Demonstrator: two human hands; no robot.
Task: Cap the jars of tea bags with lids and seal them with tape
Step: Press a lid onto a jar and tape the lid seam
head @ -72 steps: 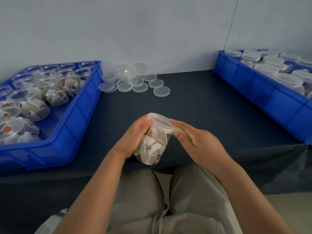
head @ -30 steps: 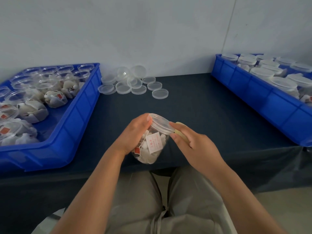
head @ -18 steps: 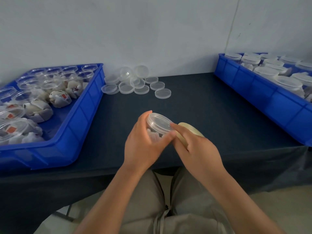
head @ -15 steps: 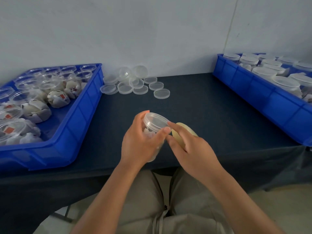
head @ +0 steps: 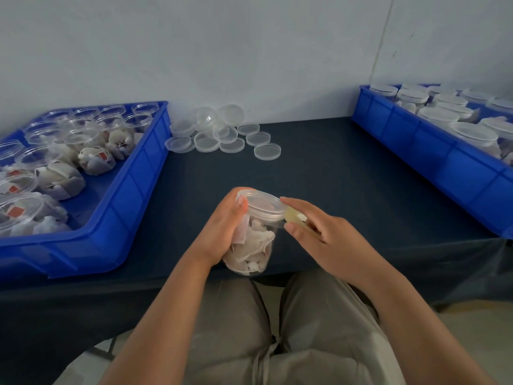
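Tilted jar (head: 254, 245) in left hand (head: 222, 232) grip; right hand (head: 330, 243) apparently pinches tape roll (head: 296, 219).

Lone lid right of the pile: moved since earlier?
No. The lone lid keeps the same offset from the left blue bin and the lid pile.

The person wears light grey-beige trousers (head: 230, 329) of thin, creased cloth, with a tie (head: 267, 354) of the same cloth hanging at the middle seam. Both forearms (head: 177, 301) are bare to the picture's edge, as are the left hand (head: 222, 229) and right hand (head: 330, 243).
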